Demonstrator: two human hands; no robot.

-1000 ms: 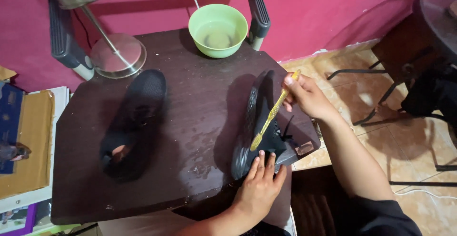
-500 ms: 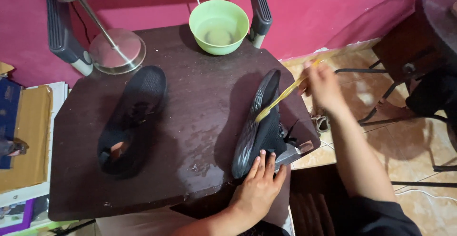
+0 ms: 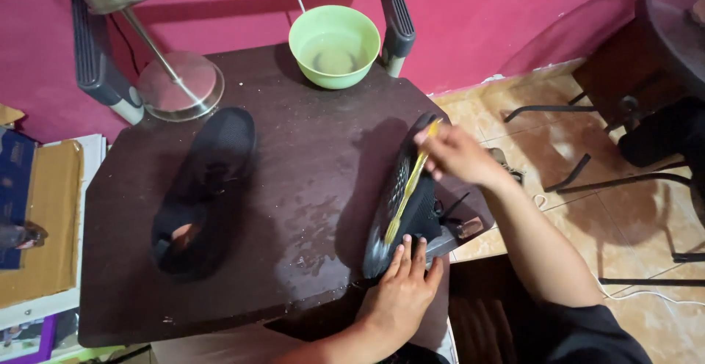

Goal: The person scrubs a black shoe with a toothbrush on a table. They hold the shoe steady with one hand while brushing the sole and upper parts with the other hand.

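black shoe (image 3: 411, 210), light, soft, likely slippery wet: left hand (image 3: 402, 290) flat on heel, right hand (image 3: 459, 155) clamped on yellow brush (image 3: 409, 188).

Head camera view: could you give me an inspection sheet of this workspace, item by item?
Surface: dark table, wet patches and specks near its middle.
Job's things: black shoe tipped on its side, sole showing; yellow brush laid against the sole.
Clutter: second black shoe upright on the table; green bowl holding cloudy liquid; metal lamp base.
Hands: left hand presses the tipped shoe's end, fingers spread; right hand grips the brush.
Cables: white cord on the floor; thin cord behind the bowl.
Surroundings: pink wall, tiled floor, dark furniture at right.
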